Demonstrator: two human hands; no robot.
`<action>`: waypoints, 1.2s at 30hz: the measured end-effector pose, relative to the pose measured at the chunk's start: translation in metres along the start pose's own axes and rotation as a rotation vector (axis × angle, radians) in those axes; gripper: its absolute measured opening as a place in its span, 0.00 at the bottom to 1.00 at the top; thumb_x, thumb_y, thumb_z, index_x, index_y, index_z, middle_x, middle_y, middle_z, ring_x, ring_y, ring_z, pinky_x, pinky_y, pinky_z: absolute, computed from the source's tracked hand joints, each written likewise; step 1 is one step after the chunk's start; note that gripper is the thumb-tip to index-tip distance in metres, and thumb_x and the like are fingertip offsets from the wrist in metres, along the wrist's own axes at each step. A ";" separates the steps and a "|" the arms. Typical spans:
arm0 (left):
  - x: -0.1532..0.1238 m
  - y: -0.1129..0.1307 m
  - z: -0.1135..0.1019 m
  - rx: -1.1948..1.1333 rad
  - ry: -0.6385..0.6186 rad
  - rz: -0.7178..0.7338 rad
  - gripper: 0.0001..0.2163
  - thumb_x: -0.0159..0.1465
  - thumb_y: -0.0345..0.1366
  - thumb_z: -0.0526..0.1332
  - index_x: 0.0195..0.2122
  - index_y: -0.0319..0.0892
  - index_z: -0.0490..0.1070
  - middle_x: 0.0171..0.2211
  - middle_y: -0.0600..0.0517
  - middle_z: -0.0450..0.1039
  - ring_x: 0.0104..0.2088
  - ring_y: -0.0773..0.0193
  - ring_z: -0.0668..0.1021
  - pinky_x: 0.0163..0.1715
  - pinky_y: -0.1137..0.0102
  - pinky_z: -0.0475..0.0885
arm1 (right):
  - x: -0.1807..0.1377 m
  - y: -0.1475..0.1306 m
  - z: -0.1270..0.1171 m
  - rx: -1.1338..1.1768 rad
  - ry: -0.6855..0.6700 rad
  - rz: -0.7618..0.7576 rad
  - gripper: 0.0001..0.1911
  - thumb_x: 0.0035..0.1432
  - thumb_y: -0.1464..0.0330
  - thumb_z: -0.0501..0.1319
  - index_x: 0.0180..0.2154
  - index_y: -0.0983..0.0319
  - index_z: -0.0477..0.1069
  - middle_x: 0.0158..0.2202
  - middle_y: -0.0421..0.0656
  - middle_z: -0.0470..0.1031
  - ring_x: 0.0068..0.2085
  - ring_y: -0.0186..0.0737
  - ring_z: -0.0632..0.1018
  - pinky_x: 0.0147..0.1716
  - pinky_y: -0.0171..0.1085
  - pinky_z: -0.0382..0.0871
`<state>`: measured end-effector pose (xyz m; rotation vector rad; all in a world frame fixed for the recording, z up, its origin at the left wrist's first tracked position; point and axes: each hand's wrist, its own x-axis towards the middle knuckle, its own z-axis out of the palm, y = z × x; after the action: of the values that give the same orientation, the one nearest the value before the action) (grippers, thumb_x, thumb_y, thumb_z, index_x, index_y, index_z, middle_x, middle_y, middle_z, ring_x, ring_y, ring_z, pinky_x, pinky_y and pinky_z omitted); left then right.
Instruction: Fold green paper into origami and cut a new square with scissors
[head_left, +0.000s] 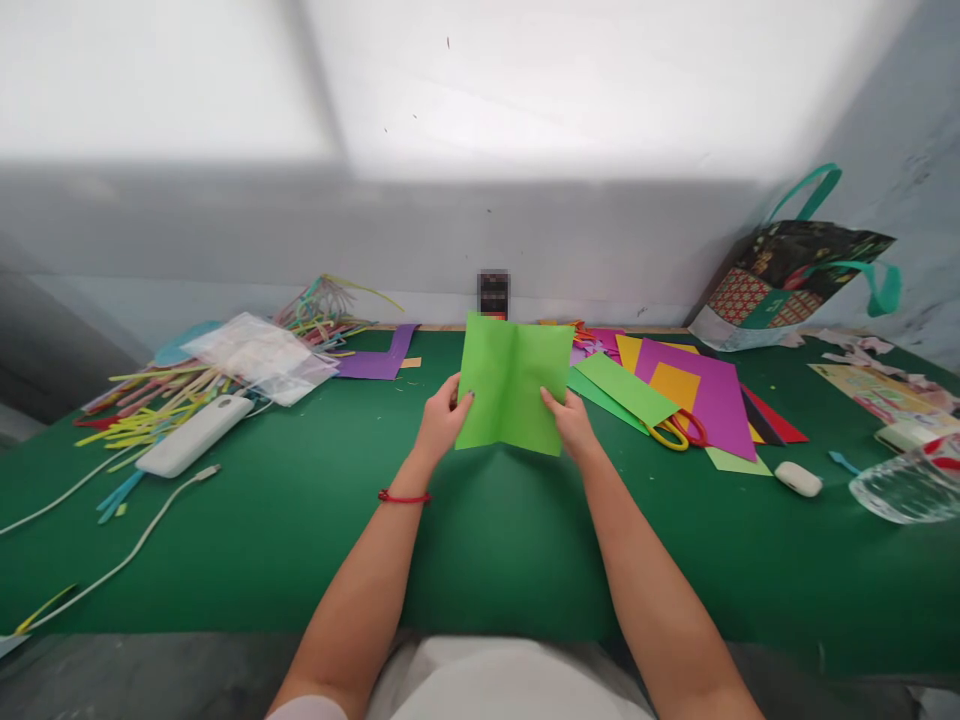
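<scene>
A sheet of bright green paper (514, 385) is held up over the table, with a crease running down its middle. My left hand (444, 412) pinches its left edge, thumb on the near face. On the opposite edge, my right hand (571, 418) grips the sheet the same way. The fingers behind the paper are hidden. Right of my right hand lie a pair of scissors (679, 430) with yellow and red handles, partly under a light green paper strip (626, 388), and a purple sheet (724, 395).
On the left, thin coloured strips (142, 400) pile up beside a clear plastic bag (259, 355), a white power bank (196, 436) and a white cable (161, 535). A purple paper piece (367, 364) lies behind. To the right are a white case (798, 479), a plastic bottle (907, 490) and a bag (780, 285).
</scene>
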<state>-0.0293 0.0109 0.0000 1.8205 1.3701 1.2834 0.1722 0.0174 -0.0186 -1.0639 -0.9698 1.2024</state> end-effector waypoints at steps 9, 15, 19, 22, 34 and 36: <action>0.003 -0.007 -0.011 -0.557 -0.278 -0.383 0.26 0.57 0.54 0.57 0.51 0.43 0.67 0.54 0.42 0.69 0.52 0.50 0.71 0.49 0.58 0.68 | -0.003 -0.012 -0.011 0.125 -0.145 0.183 0.14 0.43 0.64 0.69 0.34 0.61 0.73 0.34 0.46 0.79 0.34 0.45 0.79 0.33 0.43 0.74; 0.000 0.000 0.003 -0.605 -0.335 -0.306 0.28 0.58 0.56 0.54 0.55 0.45 0.62 0.53 0.42 0.68 0.48 0.54 0.74 0.44 0.58 0.72 | -0.009 -0.012 -0.002 0.149 -0.212 0.210 0.12 0.44 0.66 0.68 0.34 0.60 0.73 0.32 0.45 0.79 0.32 0.43 0.79 0.34 0.42 0.73; -0.002 0.002 0.010 -0.453 -0.400 -0.321 0.19 0.54 0.51 0.62 0.36 0.38 0.71 0.26 0.50 0.73 0.26 0.64 0.76 0.30 0.66 0.73 | -0.014 -0.014 0.002 0.133 -0.276 0.221 0.12 0.41 0.65 0.68 0.32 0.61 0.73 0.28 0.43 0.77 0.29 0.42 0.77 0.29 0.39 0.71; -0.003 0.006 0.009 -0.438 -0.390 -0.280 0.17 0.54 0.51 0.61 0.24 0.40 0.66 0.17 0.56 0.66 0.19 0.68 0.72 0.23 0.70 0.70 | -0.015 -0.015 0.003 0.102 -0.252 0.210 0.12 0.40 0.62 0.68 0.27 0.62 0.73 0.23 0.42 0.75 0.27 0.40 0.76 0.26 0.37 0.69; -0.006 0.016 0.011 -0.392 -0.426 -0.190 0.14 0.56 0.47 0.60 0.30 0.40 0.69 0.22 0.55 0.70 0.22 0.67 0.74 0.23 0.71 0.71 | -0.014 -0.017 0.000 0.110 -0.240 0.137 0.23 0.42 0.52 0.67 0.37 0.61 0.73 0.33 0.47 0.78 0.37 0.47 0.78 0.31 0.41 0.72; -0.006 0.016 0.012 -0.404 -0.418 -0.210 0.15 0.57 0.48 0.58 0.35 0.39 0.70 0.24 0.53 0.71 0.23 0.66 0.74 0.22 0.71 0.71 | -0.016 -0.017 0.002 0.106 -0.250 0.134 0.21 0.41 0.56 0.69 0.36 0.61 0.73 0.32 0.46 0.78 0.35 0.46 0.78 0.30 0.41 0.72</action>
<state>-0.0115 0.0013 0.0055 1.5104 0.9615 0.9219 0.1727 0.0013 -0.0019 -0.9199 -1.0249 1.5073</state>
